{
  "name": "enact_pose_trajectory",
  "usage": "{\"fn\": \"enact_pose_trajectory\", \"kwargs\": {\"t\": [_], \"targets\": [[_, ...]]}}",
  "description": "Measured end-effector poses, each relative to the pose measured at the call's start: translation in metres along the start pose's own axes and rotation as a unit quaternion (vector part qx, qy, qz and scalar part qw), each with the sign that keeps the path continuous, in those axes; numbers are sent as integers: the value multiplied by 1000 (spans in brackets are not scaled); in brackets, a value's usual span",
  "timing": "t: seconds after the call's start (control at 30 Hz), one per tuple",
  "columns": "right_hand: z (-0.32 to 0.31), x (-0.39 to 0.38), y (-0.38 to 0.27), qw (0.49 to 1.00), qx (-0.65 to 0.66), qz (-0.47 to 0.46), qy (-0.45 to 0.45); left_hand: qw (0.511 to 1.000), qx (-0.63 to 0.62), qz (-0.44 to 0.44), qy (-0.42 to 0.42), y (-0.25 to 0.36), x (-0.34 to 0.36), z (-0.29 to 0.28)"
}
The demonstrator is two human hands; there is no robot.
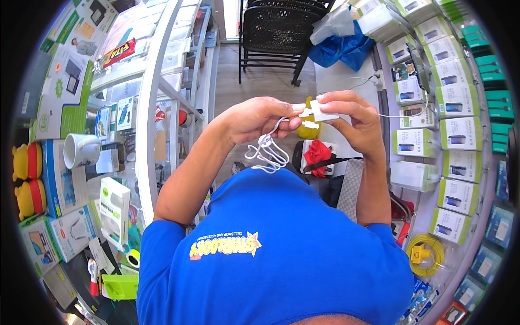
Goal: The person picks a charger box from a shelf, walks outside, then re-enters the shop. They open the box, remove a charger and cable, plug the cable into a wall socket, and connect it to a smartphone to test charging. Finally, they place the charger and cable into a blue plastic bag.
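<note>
- White cable (265, 141), one: pinched near its end by the left hand (259, 116), thumb and fingers closed on it; looped bundle hanging toward 7 o'clock of where the hands meet.
- White block (325, 111), one: clamped between thumb and fingers of the right hand (355, 114).
- White plug (310, 124), one: just below the block, at 6 o'clock, apparently free.
- Progress, as judged: cable end and block lined up, ends close; full seating cannot be told. Outstanding: lower plug unconnected, loops bundled.
- Thin white cord (398, 116): running from the right hand toward 3 o'clock.
- Boxed goods (460, 134): farther out, 3 o'clock.
- Black chair (279, 30): 11 o'clock.
- White mug (76, 151): 9 o'clock.
</note>
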State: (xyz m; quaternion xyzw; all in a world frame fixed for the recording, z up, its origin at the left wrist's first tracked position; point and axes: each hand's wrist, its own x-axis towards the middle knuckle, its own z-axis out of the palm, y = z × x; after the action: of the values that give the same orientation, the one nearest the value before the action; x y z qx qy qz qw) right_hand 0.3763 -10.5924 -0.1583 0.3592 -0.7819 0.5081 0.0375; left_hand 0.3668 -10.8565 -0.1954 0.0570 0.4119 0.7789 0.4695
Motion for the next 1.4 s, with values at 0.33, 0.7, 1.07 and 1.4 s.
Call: {"fn": "enact_pose_trajectory", "kwargs": {"t": [0.33,0.7,1.07,1.4], "targets": [[-41,15,53,999,-6,33,42,994,108,-32,5,20,87,-29],[-85,13,204,938,150,232,210,948,311,-59,41,88,262,-41],[-133,-68,409,486,357,291,742,966,198,-71,149,109,341,-117],[-179,-97,504,352,307,339,817,947,265,-64,168,175,346,-208]]}}
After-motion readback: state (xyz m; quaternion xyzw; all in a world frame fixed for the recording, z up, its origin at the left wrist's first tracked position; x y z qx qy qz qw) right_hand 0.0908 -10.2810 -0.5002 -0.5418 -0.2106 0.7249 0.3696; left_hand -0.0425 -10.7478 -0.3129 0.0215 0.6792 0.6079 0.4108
